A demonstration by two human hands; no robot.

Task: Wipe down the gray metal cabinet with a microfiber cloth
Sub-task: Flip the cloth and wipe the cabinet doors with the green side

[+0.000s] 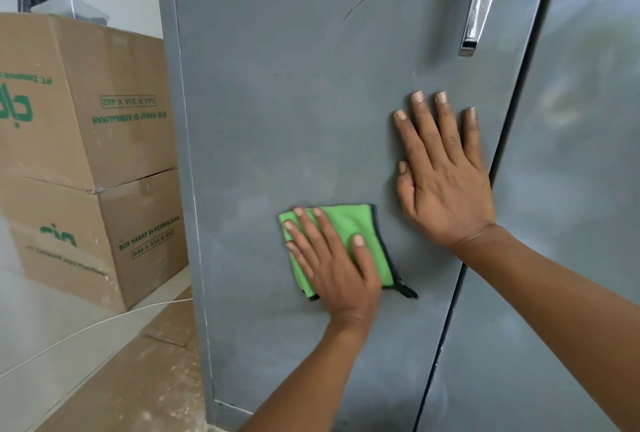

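The gray metal cabinet's left door (pixel 294 102) fills the middle of the view, with dark scuffs near its top. A folded green microfiber cloth (pixel 349 220) with a black edge lies flat against the lower part of this door. My left hand (pixel 336 269) presses on the cloth with straight fingers spread over it. My right hand (pixel 443 182) rests flat on the bare door to the upper right of the cloth, close to the seam between the doors. A chrome handle (pixel 481 5) hangs above my right hand.
The cabinet's right door (pixel 571 189) is closed beside the seam. Two stacked cardboard boxes (pixel 86 102) stand to the cabinet's left. A thin white cable (pixel 104 322) and flat cardboard sheets (pixel 138 379) lie on the floor by the cabinet's base.
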